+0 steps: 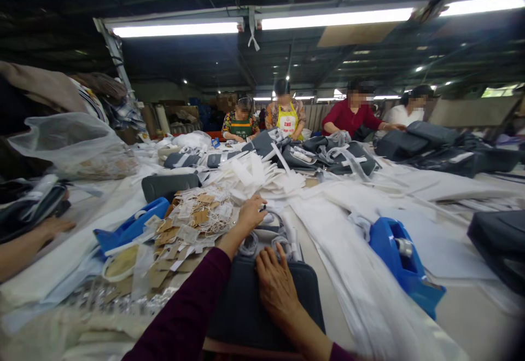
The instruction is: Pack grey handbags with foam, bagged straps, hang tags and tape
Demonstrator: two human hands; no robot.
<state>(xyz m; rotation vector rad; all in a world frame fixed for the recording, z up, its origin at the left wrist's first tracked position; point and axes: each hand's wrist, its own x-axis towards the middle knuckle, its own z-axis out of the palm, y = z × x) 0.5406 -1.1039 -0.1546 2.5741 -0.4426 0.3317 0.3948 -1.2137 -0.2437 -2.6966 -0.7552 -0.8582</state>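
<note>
A dark grey bag lies flat in front of me at the table's near edge. My right hand rests on it, fingers apart, tips near the wrapped strap parts at its far side. Beyond that, my left hand has its fingers bent together by the bag's far end. A small dark piece shows at its fingertips, too small to make out. Just left of the bag spreads a heap of brown tags with white strings.
Blue tape dispensers stand to the right and left. White foam strips and more dark bags pile up ahead. Several people work across the table; another person's arm reaches in at left. A clear plastic sack sits at back left.
</note>
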